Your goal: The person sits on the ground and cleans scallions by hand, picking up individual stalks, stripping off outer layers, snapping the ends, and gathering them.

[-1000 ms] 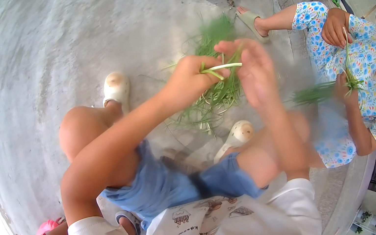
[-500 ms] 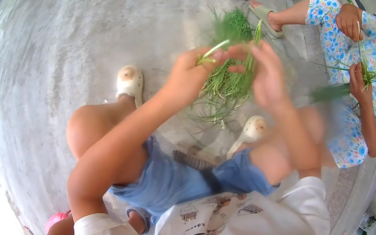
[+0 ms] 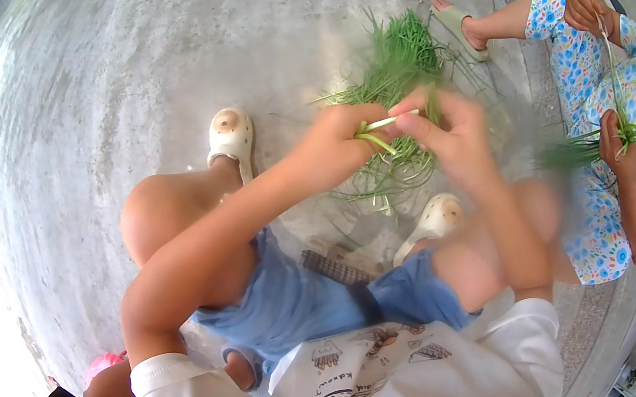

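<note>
Stems [image 3: 392,120] lie partly hidden in the gripping left hand [image 3: 336,145]; the right hand [image 3: 457,133] pinches one.

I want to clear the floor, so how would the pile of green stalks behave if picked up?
The pile of green stalks would probably flop, since its thin strands bend and curl. It looks light for its size, being loosely heaped. Some might drop away, given its straggling edges.
</note>
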A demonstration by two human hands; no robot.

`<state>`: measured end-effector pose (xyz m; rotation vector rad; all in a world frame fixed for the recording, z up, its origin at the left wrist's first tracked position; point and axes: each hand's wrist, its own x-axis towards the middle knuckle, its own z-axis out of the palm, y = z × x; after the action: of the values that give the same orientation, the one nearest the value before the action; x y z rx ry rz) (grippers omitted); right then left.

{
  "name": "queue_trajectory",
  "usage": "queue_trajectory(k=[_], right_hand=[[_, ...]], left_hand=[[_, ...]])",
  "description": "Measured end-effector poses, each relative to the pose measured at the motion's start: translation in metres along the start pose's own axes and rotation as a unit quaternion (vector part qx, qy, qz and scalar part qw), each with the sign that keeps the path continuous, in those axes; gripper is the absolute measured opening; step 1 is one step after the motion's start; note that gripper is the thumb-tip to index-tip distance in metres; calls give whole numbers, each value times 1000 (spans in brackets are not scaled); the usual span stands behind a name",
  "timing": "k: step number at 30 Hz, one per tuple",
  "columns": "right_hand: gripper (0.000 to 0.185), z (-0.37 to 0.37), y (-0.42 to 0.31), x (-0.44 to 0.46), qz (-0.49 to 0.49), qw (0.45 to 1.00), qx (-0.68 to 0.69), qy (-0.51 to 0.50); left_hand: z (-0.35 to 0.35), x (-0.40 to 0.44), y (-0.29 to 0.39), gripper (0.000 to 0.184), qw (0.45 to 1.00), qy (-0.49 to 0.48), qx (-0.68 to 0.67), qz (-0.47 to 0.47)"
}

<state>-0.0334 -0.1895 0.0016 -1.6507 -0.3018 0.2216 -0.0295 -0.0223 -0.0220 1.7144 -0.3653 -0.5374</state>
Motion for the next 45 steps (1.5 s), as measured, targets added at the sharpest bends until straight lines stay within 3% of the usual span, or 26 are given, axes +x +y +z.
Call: queue_trajectory(k=[2, 4, 8, 10, 17, 19, 26, 28, 32, 34, 45], right_hand=[[11, 0, 0, -1, -6, 999, -34, -12], [12, 0, 3, -3, -114, 984, -134, -21], [12, 6, 2, -8, -146, 974, -171, -26], [11, 7, 2, -10, -151, 964, -211, -53], [13, 6, 5, -12, -63, 973, -209, -75], [12, 7, 2, -14, -70, 976, -186, -85], [13, 12, -2, -21, -100, 979, -165, -72], [13, 10, 1, -21, -146, 972, -170, -76], [14, 4, -3, -19, -137, 972, -154, -109], [14, 2, -1, -18, -90, 987, -75, -108], [12, -4, 1, -14, -57, 989, -56, -126]], left_hand=[[1, -1, -1, 21, 1000, -5, 2, 7], [3, -2, -1, 20, 999, -10, 11, 29], [5, -6, 0, 18, 999, -40, 25, 11], [6, -5, -6, 17, 995, -48, 65, 56], [12, -6, -7, 18, 985, -57, 130, 95], [14, -6, -6, 21, 982, -38, 124, 136], [9, -13, 10, 40, 984, -24, 138, 106], [9, -13, 12, 46, 986, -36, 130, 103], [9, -11, 15, 45, 985, -29, 129, 115], [9, -10, 16, 45, 982, -33, 135, 126], [11, -10, 15, 45, 971, -21, 179, 156]])
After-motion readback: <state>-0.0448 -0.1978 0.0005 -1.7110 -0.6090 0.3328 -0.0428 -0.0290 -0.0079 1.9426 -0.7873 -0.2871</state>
